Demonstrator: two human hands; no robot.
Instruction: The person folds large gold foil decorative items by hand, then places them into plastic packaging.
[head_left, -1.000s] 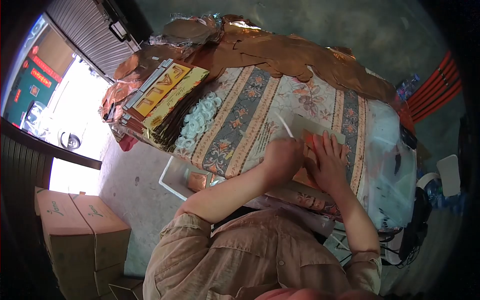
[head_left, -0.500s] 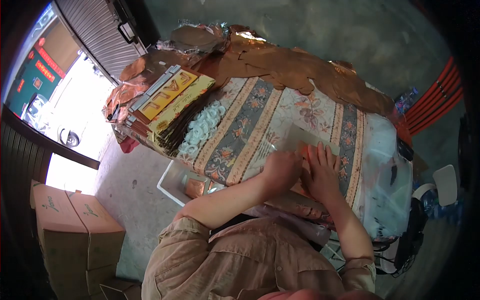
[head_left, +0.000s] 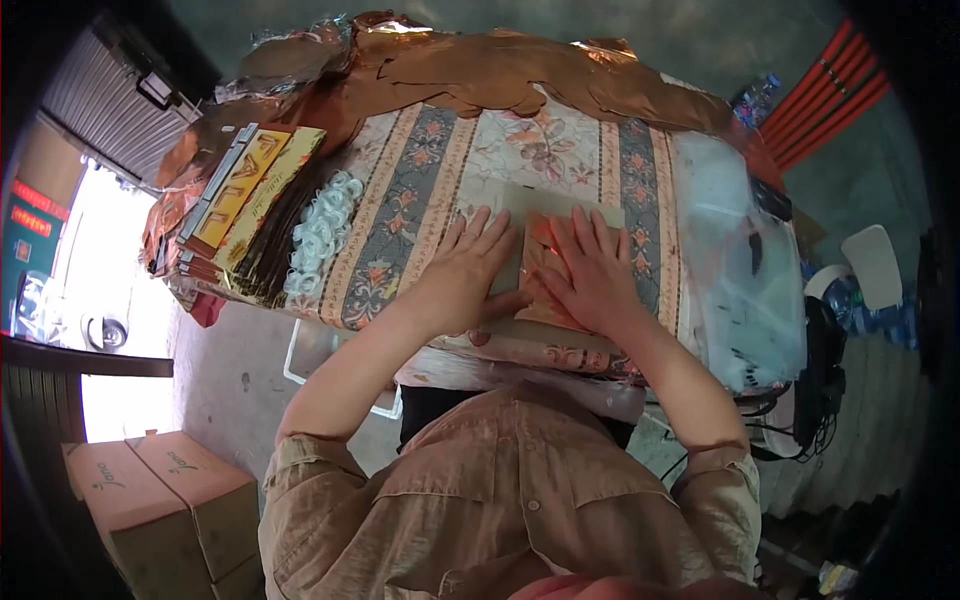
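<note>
On the flowered surface (head_left: 430, 190), seen from the head, a copper-coloured sheet (head_left: 545, 310) lies over a greyish board (head_left: 520, 200). The right hand (head_left: 602, 282) rests on the sheet, fingers spread; the left hand (head_left: 462, 278) lies flat just beside it, fingers slightly parted. White rings (head_left: 325, 230) lie farther left, beside stacked printed packs (head_left: 258, 205).

Patterned tablecloth (head_left: 400, 230) lies open between white rings (head_left: 324, 228) and the left hand (head_left: 463, 280), and again between the right hand (head_left: 600, 280) and clear plastic sheeting (head_left: 735, 275) spread at far right. Overlapping brown sheets (head_left: 500, 75) bar the far edge, a stack of printed packs (head_left: 258, 205) hems in the rings, and only a narrow gap parts the two hands.
</note>
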